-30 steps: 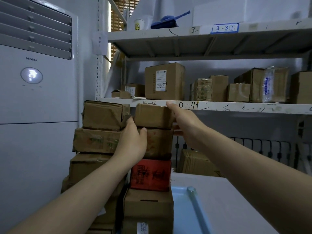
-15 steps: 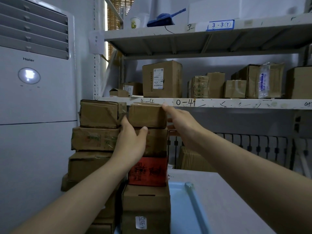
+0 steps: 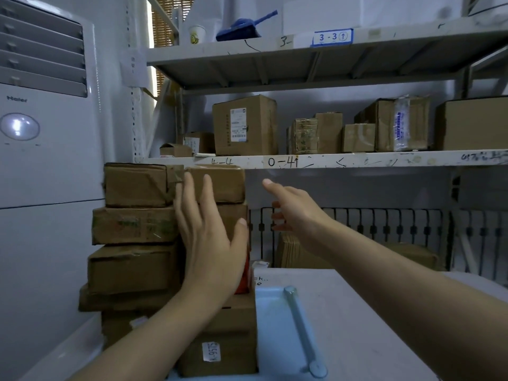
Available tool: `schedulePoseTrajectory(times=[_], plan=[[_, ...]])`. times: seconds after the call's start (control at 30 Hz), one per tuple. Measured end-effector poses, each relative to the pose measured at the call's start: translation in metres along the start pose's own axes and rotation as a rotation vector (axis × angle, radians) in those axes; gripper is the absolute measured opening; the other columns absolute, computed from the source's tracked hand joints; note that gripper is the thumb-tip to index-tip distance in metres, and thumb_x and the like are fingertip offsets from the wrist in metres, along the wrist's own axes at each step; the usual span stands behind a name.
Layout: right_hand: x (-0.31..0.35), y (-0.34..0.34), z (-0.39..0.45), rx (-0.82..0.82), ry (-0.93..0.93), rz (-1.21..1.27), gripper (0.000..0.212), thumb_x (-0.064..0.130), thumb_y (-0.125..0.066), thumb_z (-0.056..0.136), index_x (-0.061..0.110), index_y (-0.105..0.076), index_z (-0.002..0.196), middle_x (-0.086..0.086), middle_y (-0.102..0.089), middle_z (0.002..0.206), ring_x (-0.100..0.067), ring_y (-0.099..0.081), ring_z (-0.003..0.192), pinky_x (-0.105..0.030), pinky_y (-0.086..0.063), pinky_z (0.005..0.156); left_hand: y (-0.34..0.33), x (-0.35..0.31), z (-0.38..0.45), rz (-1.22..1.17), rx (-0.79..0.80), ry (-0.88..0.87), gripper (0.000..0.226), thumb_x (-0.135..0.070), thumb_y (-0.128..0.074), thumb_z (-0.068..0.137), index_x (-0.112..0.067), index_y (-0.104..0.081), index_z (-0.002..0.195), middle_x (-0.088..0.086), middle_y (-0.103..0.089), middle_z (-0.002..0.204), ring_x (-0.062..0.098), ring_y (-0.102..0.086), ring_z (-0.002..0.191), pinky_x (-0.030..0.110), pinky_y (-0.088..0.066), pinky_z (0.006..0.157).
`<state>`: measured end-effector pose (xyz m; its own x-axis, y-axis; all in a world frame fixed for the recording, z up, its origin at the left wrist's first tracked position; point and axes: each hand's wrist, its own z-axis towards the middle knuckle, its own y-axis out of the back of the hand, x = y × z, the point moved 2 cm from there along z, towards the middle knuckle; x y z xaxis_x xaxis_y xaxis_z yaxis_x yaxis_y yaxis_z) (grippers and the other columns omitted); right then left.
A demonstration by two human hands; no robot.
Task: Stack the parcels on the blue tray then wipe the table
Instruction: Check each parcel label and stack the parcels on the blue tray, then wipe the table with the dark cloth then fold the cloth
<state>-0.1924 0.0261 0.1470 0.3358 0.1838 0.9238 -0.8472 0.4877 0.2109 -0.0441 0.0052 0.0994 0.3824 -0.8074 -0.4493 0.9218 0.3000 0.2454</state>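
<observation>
The left hand point(image 3: 209, 240) lay flat-fingered, seemingly against the stacked parcels point(image 3: 176, 229) on the blue tray point(image 3: 277, 325); the right hand point(image 3: 294, 207) hovered beside them, fingers loose, holding nothing.

Dim bluish light, wide-angle edge distortion

A parcel storeroom: numbered steel shelving point(image 3: 330, 160) loaded with cardboard boxes point(image 3: 244, 125).

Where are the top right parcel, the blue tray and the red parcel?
top right parcel point(image 3: 220, 182), head view, front face right of the fingers
blue tray point(image 3: 272, 320), head view, bare floor beside the stack
red parcel point(image 3: 243, 281), head view, visible right edge
</observation>
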Motion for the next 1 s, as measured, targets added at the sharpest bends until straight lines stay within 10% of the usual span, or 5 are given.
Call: schedulePoseTrajectory(times=[0.67,0.9,1.0], plan=[[-0.178,0.249,-0.124,-0.430,-0.398,-0.134,0.042,0.044,-0.056,0.098,0.015,-0.057,0.129,0.001,-0.059,0.113,-0.021,-0.061,0.102,-0.040,-0.055,0.090,-0.216,-0.083,-0.165,-0.048,1.073,0.022,0.067,-0.040,-0.051,0.098,-0.026,-0.017,0.155,-0.011,0.009,0.163,0.014,0.010,0.151,0.034,-0.008,0.123],[-0.236,0.338,-0.176,-0.617,-0.514,-0.680,0.051,0.043,-0.063,0.091,0.017,-0.057,0.135,-0.011,-0.055,0.138,-0.029,-0.048,0.128,-0.044,-0.041,0.105,-0.264,-0.108,-0.204,0.005,1.265,-0.135,0.058,-0.042,-0.047,0.100,-0.032,-0.025,0.153,-0.014,-0.008,0.164,0.010,-0.004,0.152,0.031,-0.005,0.123],[-0.251,0.370,-0.198,-0.598,-0.645,-1.089,0.056,0.050,-0.056,0.092,0.023,-0.048,0.141,-0.010,-0.046,0.145,-0.031,-0.037,0.135,-0.042,-0.033,0.107,-0.275,-0.113,-0.214,0.032,1.325,-0.154,0.040,-0.042,-0.046,0.098,-0.031,-0.052,0.136,-0.017,-0.041,0.146,0.014,-0.034,0.140,0.032,-0.027,0.117]])
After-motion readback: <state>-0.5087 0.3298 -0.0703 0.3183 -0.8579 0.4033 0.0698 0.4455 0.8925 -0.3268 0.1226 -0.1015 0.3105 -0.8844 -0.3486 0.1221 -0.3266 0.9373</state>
